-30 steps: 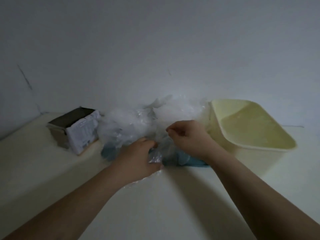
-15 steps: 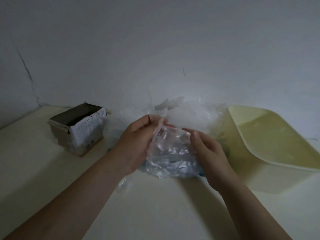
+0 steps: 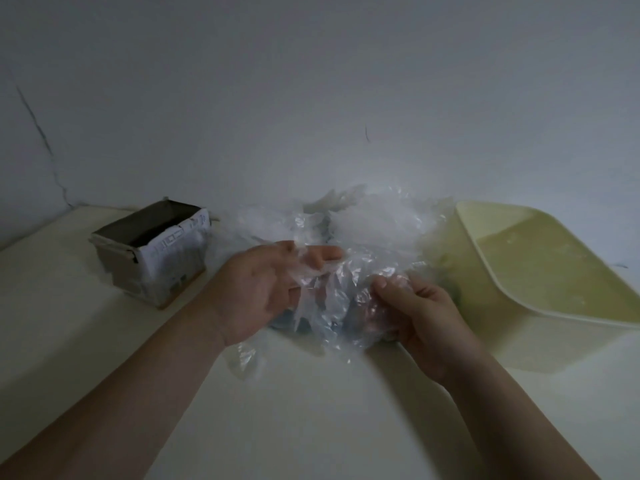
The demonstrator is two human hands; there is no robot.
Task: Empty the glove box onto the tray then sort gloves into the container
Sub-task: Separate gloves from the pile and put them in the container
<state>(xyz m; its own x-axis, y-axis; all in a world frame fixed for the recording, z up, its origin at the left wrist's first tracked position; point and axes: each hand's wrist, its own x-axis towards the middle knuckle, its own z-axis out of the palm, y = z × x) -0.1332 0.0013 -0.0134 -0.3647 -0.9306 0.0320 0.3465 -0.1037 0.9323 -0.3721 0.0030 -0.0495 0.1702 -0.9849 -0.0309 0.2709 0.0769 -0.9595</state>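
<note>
Table [image 3: 311, 410] before me, against the wall [image 3: 311, 98]: glove box [image 3: 152, 252] at left, container [image 3: 554, 341] at right, heap of gloves [image 3: 374, 216] between them. In front of the heap, my left hand [image 3: 256, 292] and right hand [image 3: 422, 313] hold a glove [image 3: 339, 299]; a stray glove [image 3: 244, 358] lies beneath my left wrist.

Tbl [image 3: 86, 341] — box [image 3: 162, 258], gloves [image 3: 377, 220], container [image 3: 571, 341]

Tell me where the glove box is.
In the head view, the glove box stands at the left, beside the glove pile, beyond the left hand.
</note>
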